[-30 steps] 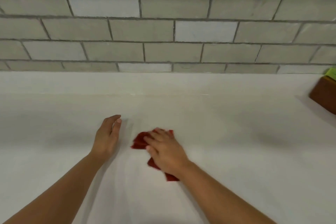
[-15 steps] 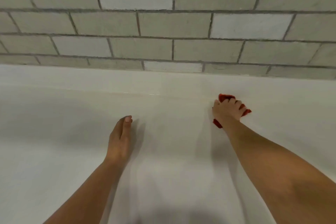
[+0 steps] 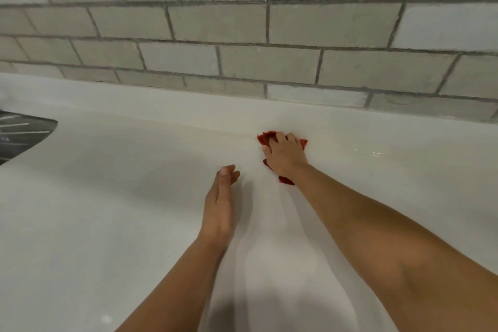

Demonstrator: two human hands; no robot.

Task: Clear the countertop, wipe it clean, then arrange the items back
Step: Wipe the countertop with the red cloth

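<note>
Far back on the white countertop (image 3: pixel 107 210), close to where it curves up to meet the wall, the right hand (image 3: pixel 285 155) sits on top of a red cloth (image 3: pixel 266 137). The palm faces down and pushes the cloth flat onto the top. Its fingers (image 3: pixel 281 137) are bent over the far side of the cloth and bunch it up in a grip. Bits of red poke out past the fingertips, beside the little finger, and under the wrist. The right arm is stretched long and straight, coming in from the lower right corner.

Nearer to the person and a little to the left is the left hand (image 3: pixel 219 205). It holds nothing. It is turned on its side, thumb on top, with the fingers close together and nearly straight (the tips bend just a bit). It points away toward the wall. It seems to lean on its little-finger edge, but I cannot tell for sure that it touches the top. Its dark shadow lies just to its right. The two hands are near each other but apart.

Grey tiles (image 3: pixel 242 24) with dark lines between them cover the wall behind. At the left edge, a shiny metal thing (image 3: pixel 21 132) with grooves peeks in.
</note>
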